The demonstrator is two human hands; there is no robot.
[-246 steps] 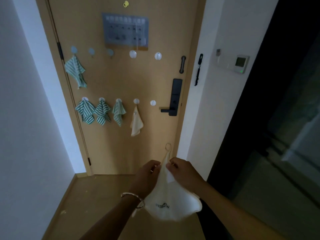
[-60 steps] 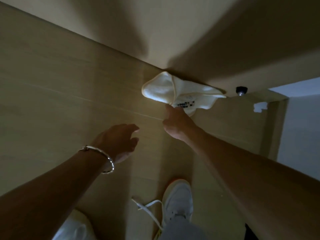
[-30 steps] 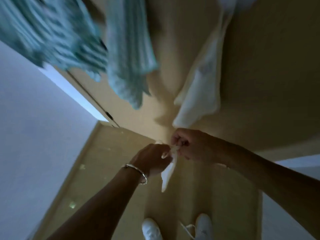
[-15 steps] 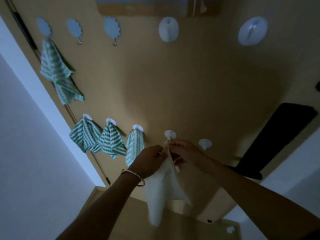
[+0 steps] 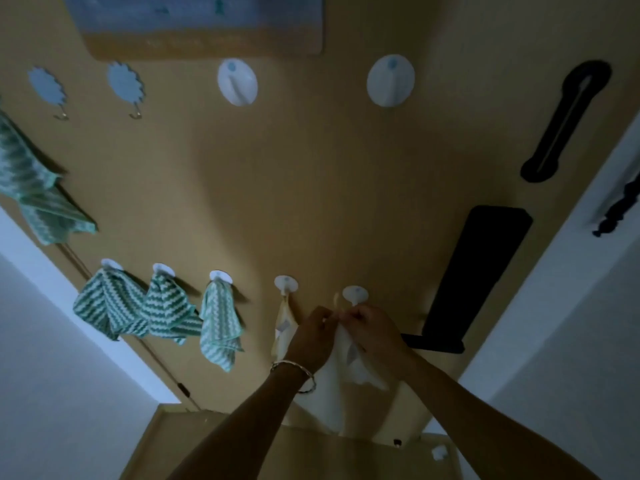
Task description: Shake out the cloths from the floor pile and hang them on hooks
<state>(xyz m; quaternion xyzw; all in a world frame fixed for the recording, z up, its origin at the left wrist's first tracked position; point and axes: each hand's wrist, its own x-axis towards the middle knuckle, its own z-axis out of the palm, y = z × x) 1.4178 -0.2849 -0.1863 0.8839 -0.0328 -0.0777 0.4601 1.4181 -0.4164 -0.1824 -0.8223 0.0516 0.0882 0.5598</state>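
Likely soft and light, the cloth [image 5: 331, 393] is pinched by left hand [image 5: 313, 336] and right hand [image 5: 372, 329] at its loop [image 5: 335, 301], the best hold. A hook [image 5: 355, 294] is seen just above them.

Tan wooden door [image 5: 311, 202] fills most of view, seen from low and close. Grey-blue board [image 5: 201, 26] with tan lower strip fixed high on door. Black lock panel [image 5: 478, 271] near door's right edge, black lever handle [image 5: 433, 342] sticking out leftward at its foot. Black oblong latch [image 5: 568, 123] above panel, tilted. Dark hinge [image 5: 183, 389] low on left edge. White wall [image 5: 52, 375] at left; white wall [image 5: 571, 341] at right, small black object [image 5: 620, 206] hanging on it. Wood-tone floor [image 5: 242, 452] below, small doorstop [image 5: 398, 442] at door's foot.
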